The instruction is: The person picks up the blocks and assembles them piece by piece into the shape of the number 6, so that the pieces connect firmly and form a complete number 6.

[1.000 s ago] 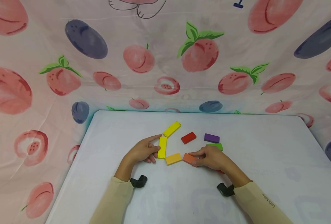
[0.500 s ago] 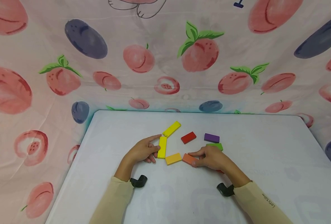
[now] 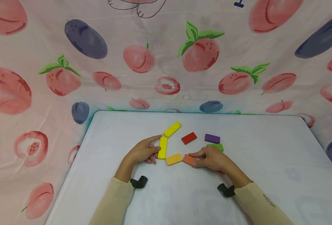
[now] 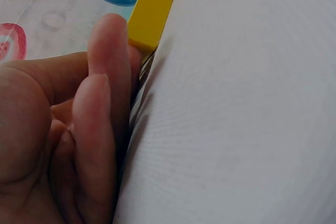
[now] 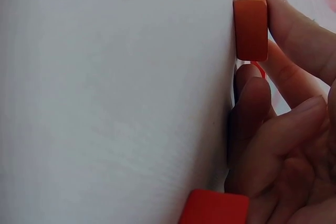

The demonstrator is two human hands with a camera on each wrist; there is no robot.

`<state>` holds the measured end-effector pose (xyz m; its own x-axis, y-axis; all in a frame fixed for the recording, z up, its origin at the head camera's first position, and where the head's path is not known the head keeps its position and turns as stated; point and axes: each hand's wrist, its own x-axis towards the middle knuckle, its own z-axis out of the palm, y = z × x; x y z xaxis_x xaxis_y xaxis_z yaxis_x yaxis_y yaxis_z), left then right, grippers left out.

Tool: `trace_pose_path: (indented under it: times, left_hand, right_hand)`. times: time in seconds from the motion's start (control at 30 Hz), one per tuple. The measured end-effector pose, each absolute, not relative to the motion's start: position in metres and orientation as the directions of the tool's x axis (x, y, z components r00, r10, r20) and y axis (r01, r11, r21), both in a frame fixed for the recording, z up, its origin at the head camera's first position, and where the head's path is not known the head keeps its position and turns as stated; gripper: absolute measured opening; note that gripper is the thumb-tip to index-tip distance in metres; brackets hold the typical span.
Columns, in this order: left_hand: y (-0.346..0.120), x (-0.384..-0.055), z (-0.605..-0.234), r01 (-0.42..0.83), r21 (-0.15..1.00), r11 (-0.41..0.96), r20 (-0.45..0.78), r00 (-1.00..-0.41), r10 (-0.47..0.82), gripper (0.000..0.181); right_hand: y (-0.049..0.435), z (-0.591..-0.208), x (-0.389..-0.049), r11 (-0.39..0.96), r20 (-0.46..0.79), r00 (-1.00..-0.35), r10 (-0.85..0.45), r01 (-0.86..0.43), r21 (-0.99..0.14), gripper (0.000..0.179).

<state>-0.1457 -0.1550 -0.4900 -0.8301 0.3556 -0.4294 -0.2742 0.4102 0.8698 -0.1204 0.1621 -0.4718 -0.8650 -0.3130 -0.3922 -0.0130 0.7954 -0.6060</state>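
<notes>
Right hand (image 3: pixel 215 157) pinches an orange block (image 3: pixel 188 158); left hand (image 3: pixel 143 151), index finger (image 3: pixel 155 138) straight, touches a yellow block (image 3: pixel 163 148). Both blocks lie well inside the far, left and right edges of the white desk (image 3: pixel 267 150), with broad surface toward the right edge. Fruit-print cloth (image 3: pixel 166 62) rises behind.

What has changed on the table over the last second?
Nothing visibly. The right hand still pinches the orange block, and the left hand still touches the nearer yellow block. The farther yellow block and purple block stayed put.
</notes>
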Motion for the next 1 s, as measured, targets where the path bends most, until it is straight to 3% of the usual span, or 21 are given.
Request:
trace_pose_path:
  times: [0.6,1.0]
  left_hand:
    - [-0.156,-0.147,-0.494,-0.261,0.865,0.428,-0.425,-0.836,0.349,0.060]
    - [-0.154,-0.146,-0.491,-0.268,0.858,0.438,-0.433,-0.836,0.336,0.059]
  right_hand:
    - [0.170,-0.475,-0.123,0.775,-0.393,-0.860,-0.327,-0.005,-0.633,0.048]
    - [0.191,-0.464,-0.115,0.733,-0.309,-0.916,-0.255,0.026,-0.680,0.046]
